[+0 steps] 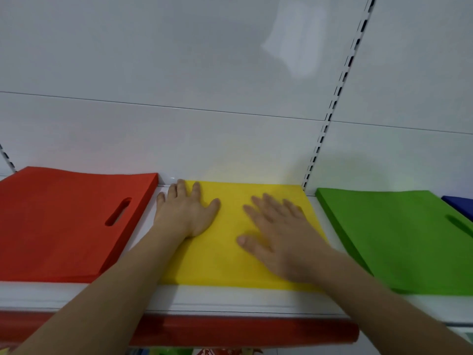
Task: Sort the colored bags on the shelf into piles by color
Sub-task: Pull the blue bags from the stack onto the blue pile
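A white shelf with a red front strip runs under a white back panel. At frame centre lies the yellow pile, flat, its long axis probably running front to back. Red pile left, green pile right. My left hand and right hand press it, fingers spread flat.
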Demonstrator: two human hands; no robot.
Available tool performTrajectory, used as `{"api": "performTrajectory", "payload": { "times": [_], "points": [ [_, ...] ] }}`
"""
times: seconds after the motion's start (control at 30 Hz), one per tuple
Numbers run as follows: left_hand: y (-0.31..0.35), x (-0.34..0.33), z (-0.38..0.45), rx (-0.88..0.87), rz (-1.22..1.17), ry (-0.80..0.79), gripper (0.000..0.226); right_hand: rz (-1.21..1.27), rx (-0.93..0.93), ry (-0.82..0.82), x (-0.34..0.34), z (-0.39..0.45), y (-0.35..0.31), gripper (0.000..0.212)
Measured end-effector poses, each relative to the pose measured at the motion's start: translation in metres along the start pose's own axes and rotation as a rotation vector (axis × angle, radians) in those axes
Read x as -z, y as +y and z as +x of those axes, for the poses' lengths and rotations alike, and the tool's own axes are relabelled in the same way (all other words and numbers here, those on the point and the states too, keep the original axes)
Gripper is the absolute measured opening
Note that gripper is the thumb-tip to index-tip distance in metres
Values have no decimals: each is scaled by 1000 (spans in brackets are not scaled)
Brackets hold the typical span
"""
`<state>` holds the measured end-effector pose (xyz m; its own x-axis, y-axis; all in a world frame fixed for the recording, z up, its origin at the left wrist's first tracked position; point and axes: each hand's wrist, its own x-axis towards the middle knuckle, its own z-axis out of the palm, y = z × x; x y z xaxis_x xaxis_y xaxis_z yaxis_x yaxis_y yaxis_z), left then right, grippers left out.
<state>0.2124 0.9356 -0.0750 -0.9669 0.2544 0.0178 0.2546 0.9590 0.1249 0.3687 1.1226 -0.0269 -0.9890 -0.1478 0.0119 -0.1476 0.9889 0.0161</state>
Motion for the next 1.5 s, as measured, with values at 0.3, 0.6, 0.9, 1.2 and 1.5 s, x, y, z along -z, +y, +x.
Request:
{"api": "performTrajectory", "payload": {
  "times": [0.3,0.6,0.9,1.2,1.5],
  "points": [
    [0,4,-3,-12,5,-9,89,-26,-15,-70,-18,-38,39,73],
    [37,23,-56,-193,35,178,77,4,-42,-82,-18,-40,41,78],
    [-1,7,-97,-362,63,-15,89,11,-24,-63,-22,-40,43,86],
    [-17,14,-96,-338,-30,-59,98,48,-26,-41,-21,-41,44,90],
    [-22,43,-102,-400,-185,248,81,13,-22,48,15,-46,38,91]
  ]
}}
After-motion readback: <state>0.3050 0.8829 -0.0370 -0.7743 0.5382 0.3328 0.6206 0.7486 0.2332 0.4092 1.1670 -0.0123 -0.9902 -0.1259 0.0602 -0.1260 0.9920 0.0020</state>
